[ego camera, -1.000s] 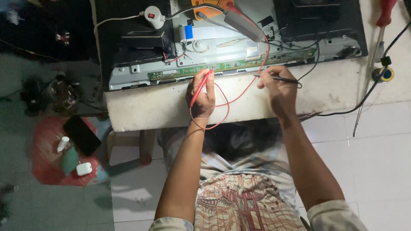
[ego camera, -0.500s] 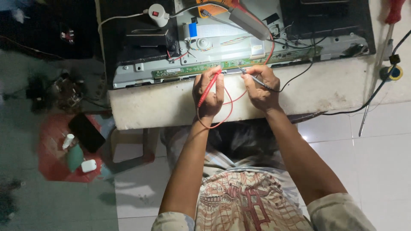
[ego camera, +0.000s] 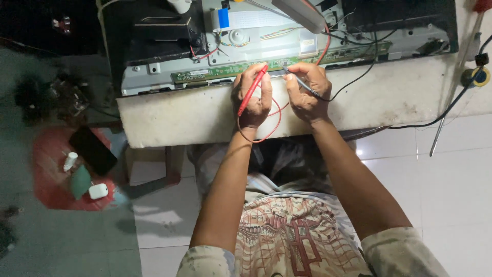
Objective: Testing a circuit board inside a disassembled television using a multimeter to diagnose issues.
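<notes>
My left hand (ego camera: 252, 97) grips a red test probe (ego camera: 252, 88) with its tip on the long green circuit strip (ego camera: 215, 73) of an opened flat screen panel (ego camera: 154, 72). My right hand (ego camera: 306, 90) holds a black test probe (ego camera: 300, 82) whose tip touches the same strip just right of the red one. The two hands are close together, almost touching. A red lead (ego camera: 274, 123) loops below my left wrist and a black lead (ego camera: 359, 77) trails off to the right.
The panel lies on a white foam slab (ego camera: 195, 118). A red stool (ego camera: 56, 174) at the left carries a black phone (ego camera: 93, 150), a small white bottle and a white case. A screwdriver with a red handle (ego camera: 474, 20) and a yellow tape roll (ego camera: 474, 77) lie at the right, on white floor tiles.
My right hand has moved left along the circuit strip toward my left hand. The view has shifted and now sits closer over the panel.
</notes>
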